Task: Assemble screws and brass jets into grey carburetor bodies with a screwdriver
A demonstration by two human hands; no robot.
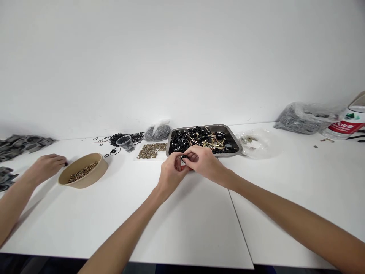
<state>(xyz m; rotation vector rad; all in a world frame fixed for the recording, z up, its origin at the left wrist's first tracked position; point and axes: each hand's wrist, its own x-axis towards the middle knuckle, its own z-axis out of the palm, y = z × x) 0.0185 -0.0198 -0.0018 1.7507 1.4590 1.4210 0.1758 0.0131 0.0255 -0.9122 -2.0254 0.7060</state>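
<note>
White table [182, 228] – tray [235, 141], bowl [97, 173], cup [125, 142], brass bits [151, 150], o-rings [125, 137], bags [157, 132] – grey parts [23, 144] far left, bottle [346, 125] far right.

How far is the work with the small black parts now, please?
Done: no finished pile can be told apart. In hand: the left hand and right hand pinch a small black part together in front of the tray. Left: the tray is heaped with black rings and brass pins.
</note>
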